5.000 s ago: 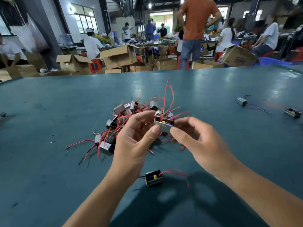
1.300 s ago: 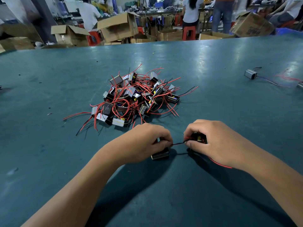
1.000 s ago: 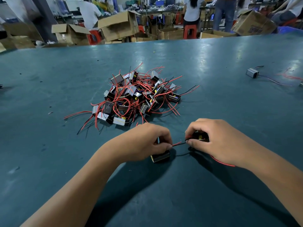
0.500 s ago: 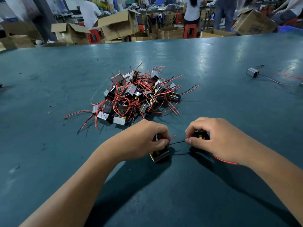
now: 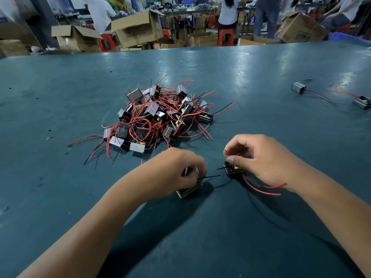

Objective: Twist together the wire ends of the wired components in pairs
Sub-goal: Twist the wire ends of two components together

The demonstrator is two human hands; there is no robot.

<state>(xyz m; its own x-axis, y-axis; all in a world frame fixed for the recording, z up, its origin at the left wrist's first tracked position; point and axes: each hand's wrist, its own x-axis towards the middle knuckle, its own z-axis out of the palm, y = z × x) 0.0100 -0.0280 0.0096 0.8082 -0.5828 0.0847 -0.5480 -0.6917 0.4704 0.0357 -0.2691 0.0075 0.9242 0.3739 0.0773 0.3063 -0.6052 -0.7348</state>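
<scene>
Two small wired components lie on the green table in front of me. My left hand curls over the left component and holds it; its black wire sticks out to the right with a free end. The right component, black with a yellow spot, sits under my right hand. That hand pinches a thin red wire end between thumb and forefinger. A longer red wire trails from this component under my right wrist. The two black wire ends are apart.
A pile of several similar components with red and black wires lies just beyond my hands. Two more components joined by wires sit at the far right. Cardboard boxes and people stand beyond the table's far edge.
Half a second ago both hands held one taut black wire between them. Now the hands have parted, the black ends hang free, and my right hand has lifted with a red wire end.
</scene>
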